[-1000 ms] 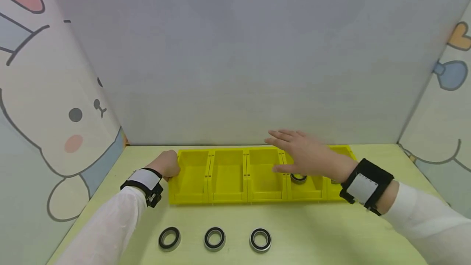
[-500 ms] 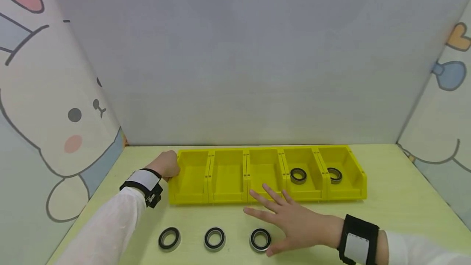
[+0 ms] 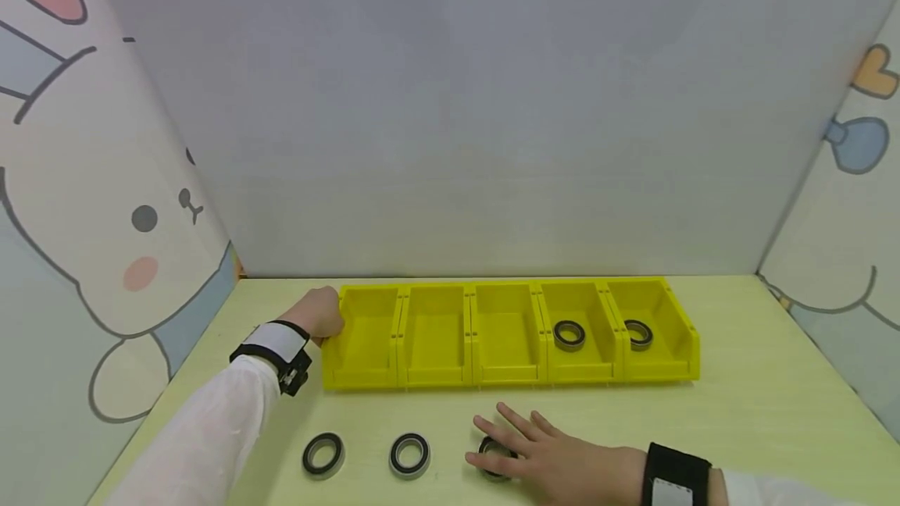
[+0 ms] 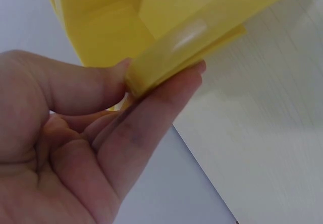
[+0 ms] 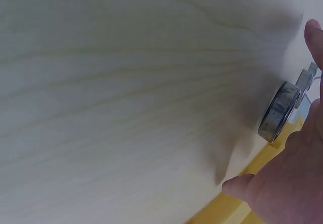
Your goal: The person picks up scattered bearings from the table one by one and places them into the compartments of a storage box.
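A row of yellow storage bins stands across the back of the table. My left hand pinches its left end wall between thumb and fingers, as the left wrist view shows close up. My right hand, fingers spread, hovers over the rightmost loose ball bearing and partly covers it. In the right wrist view that bearing lies flat on the table between thumb and fingers, apart from them. A middle bearing and a left bearing lie in line with it.
One bearing sits in the fourth bin from the left, and another bearing in the rightmost bin. A grey wall rises behind the bins. Cartoon-printed panels flank the table on both sides.
My right hand has come down from above the right-hand bins to the rightmost loose bearing, uncovering the two bearings in the bins. My left hand has stayed on the bin wall.
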